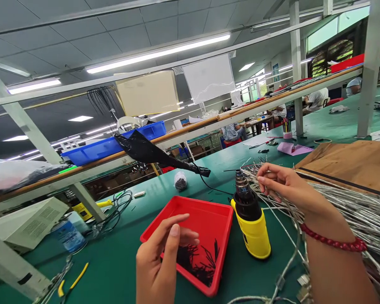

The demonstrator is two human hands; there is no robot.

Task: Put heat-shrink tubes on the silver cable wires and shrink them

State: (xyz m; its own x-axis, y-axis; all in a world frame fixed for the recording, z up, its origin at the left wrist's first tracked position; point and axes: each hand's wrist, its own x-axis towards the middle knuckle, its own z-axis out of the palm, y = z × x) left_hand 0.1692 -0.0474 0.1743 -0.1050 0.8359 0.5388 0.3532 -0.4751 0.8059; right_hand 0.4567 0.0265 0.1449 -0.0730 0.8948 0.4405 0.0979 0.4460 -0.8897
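My left hand (164, 257) is raised over the near left side of a red tray (202, 207), thumb and fingers apart with nothing visible between them. Short thin black tubes (205, 266) lie heaped in the tray's near end. My right hand (283, 185), a red braided band at its wrist, has its fingers curled in a pinch around what looks like a thin grey cable (296, 249) that loops down toward me. Between the hands a yellow and black heat gun (253, 228) stands upright, nozzle up. A large bundle of silvery cables (345, 211) lies beneath and behind my right hand.
Yellow-handled pliers (77, 276), a blue can (68, 236) and a beige box (28, 221) stand or lie at left. Behind the tray is a roll (180, 180). A black bag (155, 154) hangs off the shelf beside a blue bin (95, 150). Cardboard (354, 166) lies right.
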